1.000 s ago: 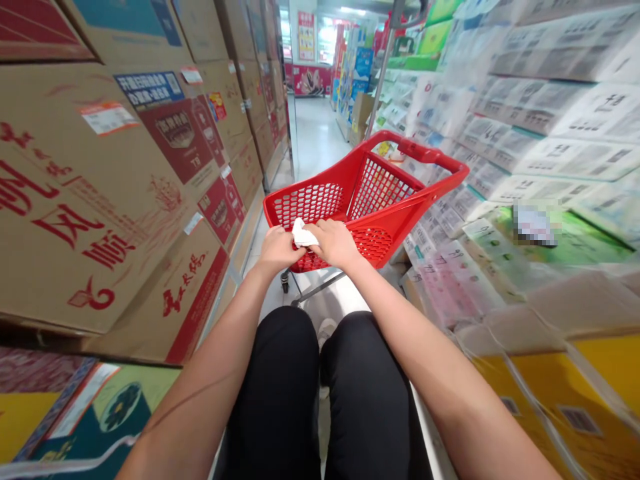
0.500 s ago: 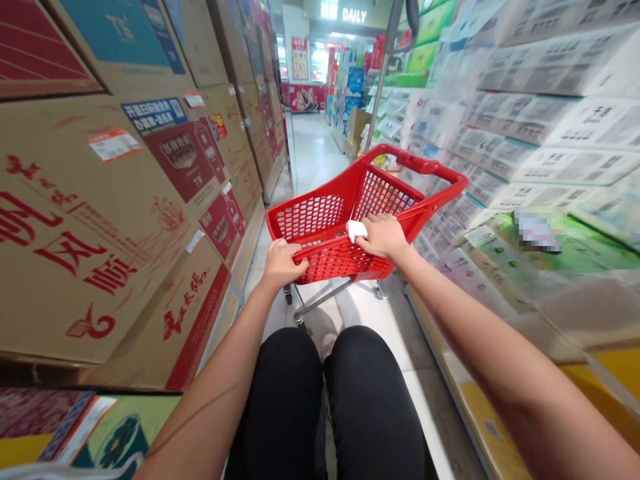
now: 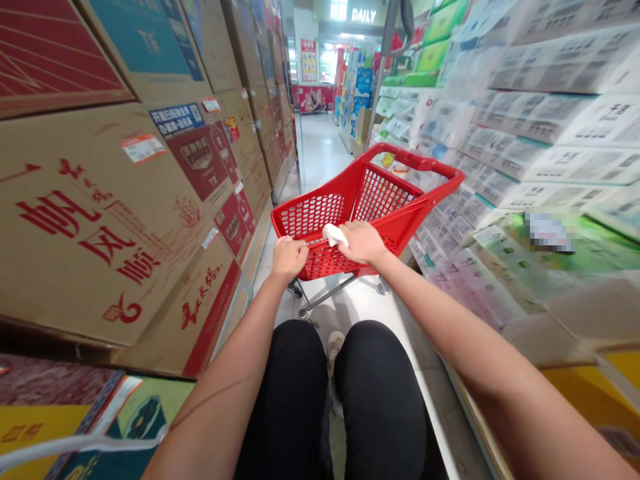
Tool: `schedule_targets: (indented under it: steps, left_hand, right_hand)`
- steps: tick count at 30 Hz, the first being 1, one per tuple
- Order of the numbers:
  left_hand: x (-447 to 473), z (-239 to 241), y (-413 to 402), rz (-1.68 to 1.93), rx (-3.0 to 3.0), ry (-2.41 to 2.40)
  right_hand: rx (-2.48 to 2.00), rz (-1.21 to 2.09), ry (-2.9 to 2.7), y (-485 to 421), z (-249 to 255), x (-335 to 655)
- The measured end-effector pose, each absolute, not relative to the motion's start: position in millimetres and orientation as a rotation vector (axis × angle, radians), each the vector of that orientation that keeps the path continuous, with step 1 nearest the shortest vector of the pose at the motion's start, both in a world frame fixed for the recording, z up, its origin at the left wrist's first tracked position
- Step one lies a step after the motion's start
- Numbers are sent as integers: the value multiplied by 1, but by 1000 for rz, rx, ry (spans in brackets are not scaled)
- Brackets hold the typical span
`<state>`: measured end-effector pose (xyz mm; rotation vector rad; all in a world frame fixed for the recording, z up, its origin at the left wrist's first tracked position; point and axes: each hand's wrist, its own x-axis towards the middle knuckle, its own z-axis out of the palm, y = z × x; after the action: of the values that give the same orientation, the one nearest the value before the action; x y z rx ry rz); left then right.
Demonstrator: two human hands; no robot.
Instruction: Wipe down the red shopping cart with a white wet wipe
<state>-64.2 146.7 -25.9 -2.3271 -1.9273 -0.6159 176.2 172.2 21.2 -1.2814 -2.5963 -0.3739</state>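
Centre frame, the left hand (image 3: 289, 257) grips the near rim of the red perforated plastic trolley basket (image 3: 380, 193); the right hand (image 3: 363, 241) clamps a crumpled white cloth (image 3: 334, 235) against it. The far rim looks not yet reached.

Both hands grip the red cart's (image 3: 350, 200) near rim.

Stacked cardboard boxes (image 3: 125, 220) wall the 9 o'clock side; shelved paper packs (image 3: 540, 133) close off 3 o'clock; the red cart (image 3: 365, 200) fills the narrow aisle at 12 o'clock, its basket open from above; beyond it the floor (image 3: 320, 143) lies bare; the knees (image 3: 385, 373) block 6 o'clock.
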Motion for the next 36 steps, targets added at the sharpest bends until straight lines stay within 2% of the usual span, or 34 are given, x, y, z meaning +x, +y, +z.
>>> schedule_targets:
  steps: [7, 14, 19, 22, 29, 33, 36]
  left_hand:
    - [-54, -21, 156, -592, -2268, -1972]
    - [-36, -8, 160, -504, -2154, -2206]
    - [-33, -16, 152, -614, -2048, -2179]
    - [-35, -20, 148, -648, -2075, -2135]
    - [-35, -16, 151, -647, -2138, -2113]
    - [-29, -18, 153, -672, -2082, -2163]
    - [-28, -19, 153, -663, -2053, -2189]
  right_hand:
    - [-1574, -505, -2475, 204, 34, 230]
    - [-1512, -384, -2426, 177, 14, 155]
    - [-1322, -329, -2539, 156, 10, 128]
    - [-1317, -341, -2600, 165, 17, 157]
    - [-1635, -533, -2420, 210, 37, 246]
    - [-1675, -520, -2272, 196, 27, 210]
    - [-1535, -411, -2315, 170, 9, 151]
